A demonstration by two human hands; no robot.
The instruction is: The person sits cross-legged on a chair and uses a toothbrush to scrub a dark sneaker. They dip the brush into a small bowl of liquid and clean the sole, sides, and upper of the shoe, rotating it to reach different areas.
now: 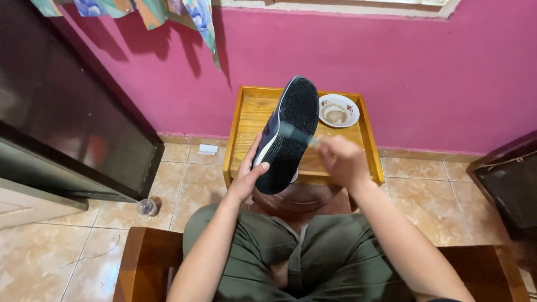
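My left hand [249, 174] grips a dark blue sneaker [288, 134] by its heel end, holding it up with the black sole facing me and the toe pointing away. My right hand [342, 161] is closed around a small brush [299, 134], blurred, whose head lies across the middle of the sole. Both hands hover over the near edge of a small yellow wooden table [254, 120]. A white bowl [338, 110] with a floral rim and cloudy liquid sits at the table's far right corner.
I sit on a wooden chair [142, 263], legs in olive trousers. A pink wall runs behind the table. A dark cabinet [67, 112] stands at left, another dark piece of furniture [509, 184] at right. A small clear cup [146, 207] and a white object [207, 149] lie on the tiled floor.
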